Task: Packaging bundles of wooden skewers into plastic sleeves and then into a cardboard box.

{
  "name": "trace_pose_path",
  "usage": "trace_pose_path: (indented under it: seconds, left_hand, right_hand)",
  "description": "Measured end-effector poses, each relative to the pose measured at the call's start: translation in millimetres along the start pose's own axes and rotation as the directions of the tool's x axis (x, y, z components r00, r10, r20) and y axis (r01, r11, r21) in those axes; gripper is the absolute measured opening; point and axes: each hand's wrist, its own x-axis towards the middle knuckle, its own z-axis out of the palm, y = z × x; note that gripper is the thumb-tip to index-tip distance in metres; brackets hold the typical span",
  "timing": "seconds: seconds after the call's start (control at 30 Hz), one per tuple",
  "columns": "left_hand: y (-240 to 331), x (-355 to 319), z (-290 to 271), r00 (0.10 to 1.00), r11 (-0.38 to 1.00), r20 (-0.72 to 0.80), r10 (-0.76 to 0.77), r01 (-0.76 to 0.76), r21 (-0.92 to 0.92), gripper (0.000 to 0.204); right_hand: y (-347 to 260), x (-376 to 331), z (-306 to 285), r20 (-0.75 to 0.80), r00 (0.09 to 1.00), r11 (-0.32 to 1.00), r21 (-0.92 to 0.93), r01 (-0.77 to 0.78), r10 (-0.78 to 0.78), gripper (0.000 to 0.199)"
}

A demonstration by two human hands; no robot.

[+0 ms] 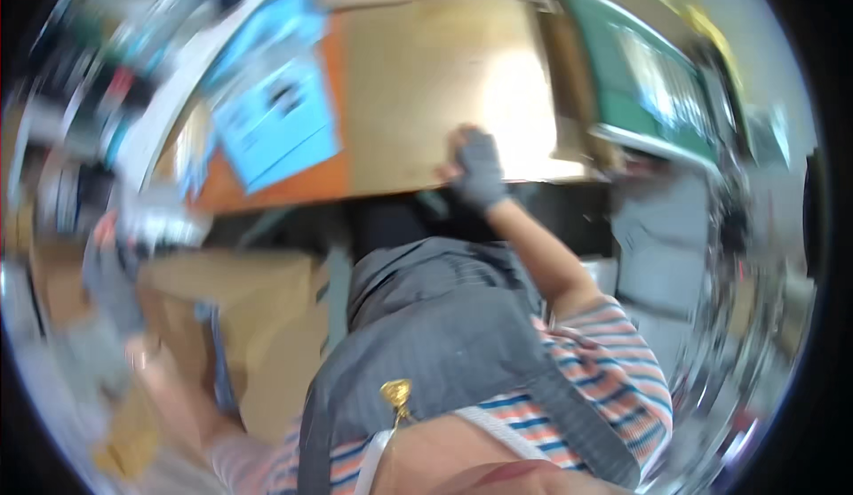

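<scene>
My right hand (478, 168), in a grey fingerless glove, rests at the near edge of a tan board (409, 86) on the table. Its thumb and fingers are apart, and I see nothing held in them. My left hand (115, 273), in a grey glove too, reaches out to the far left, beside a clear plastic thing (164, 225) and above a cardboard box (240, 273). Motion smears its fingers, so I cannot make out whether they grip anything. Light blue printed sheets or bags (280, 131) lie on the orange tabletop (334, 171) left of the board.
A green panel or case with a shiny top (649, 77) stands at the back right. Grey boxes or bins (662, 242) are stacked to the right of my body. Blurred shelves with mixed goods (89, 139) line the left. Yellow material (693, 6) shows at the far right.
</scene>
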Motion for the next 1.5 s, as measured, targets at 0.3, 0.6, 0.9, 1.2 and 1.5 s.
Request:
trace_pose_path:
  seconds: [0.3, 0.6, 0.9, 1.2, 1.5]
  left_hand:
    - [130.2, -14.3, 343.3, 0.624, 0.926, 0.687, 0.371, -0.196, -0.323, 0.031]
    - [20.1, -30.2, 523.4, 0.75, 0.654, 0.342, 0.566, -0.661, 0.368, 0.045]
    - [27.0, -31.1, 517.2, 0.761, 0.689, 0.322, 0.563, -0.647, 0.326, 0.043]
    - [27.4, -32.2, 517.9, 0.769, 0.696, 0.341, 0.54, -0.636, 0.332, 0.043]
    - [20.8, -28.7, 521.0, 0.754, 0.676, 0.33, 0.567, -0.656, 0.336, 0.044]
  right_hand:
    - [1.4, -15.7, 4.8, -0.294, 0.956, 0.989, 0.137, 0.05, -0.007, 0.06]
    - [-5.2, -15.2, 11.5, -0.308, 0.95, 0.992, 0.1, 0.08, -0.046, 0.065]
    - [-2.9, -10.7, 10.2, -0.29, 0.956, 0.991, 0.105, 0.083, -0.05, 0.063]
    - [-3.0, -11.6, 11.4, -0.288, 0.956, 0.993, 0.085, 0.077, -0.049, 0.062]
    - [-1.3, -12.2, 15.6, -0.349, 0.935, 0.99, 0.092, 0.104, -0.066, 0.062]
